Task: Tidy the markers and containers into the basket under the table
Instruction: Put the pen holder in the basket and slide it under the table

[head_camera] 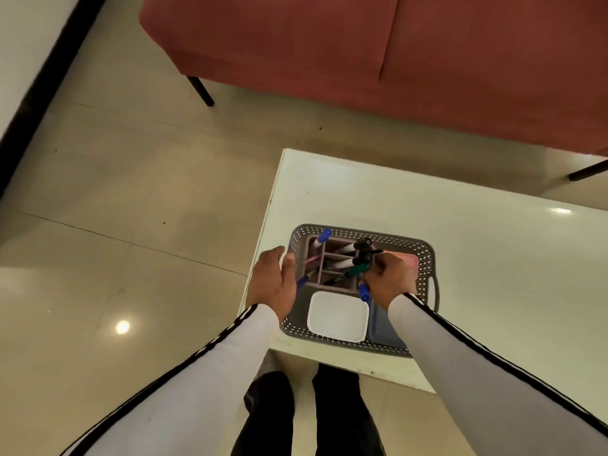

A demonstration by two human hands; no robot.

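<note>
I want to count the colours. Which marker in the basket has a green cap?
The marker lying slanted across the pink divided holder, right beside the right hand. The other caps that show are blue or black.

Red sofa [362, 54] beyond white table [477, 258], tiled floor [115, 192].
</note>
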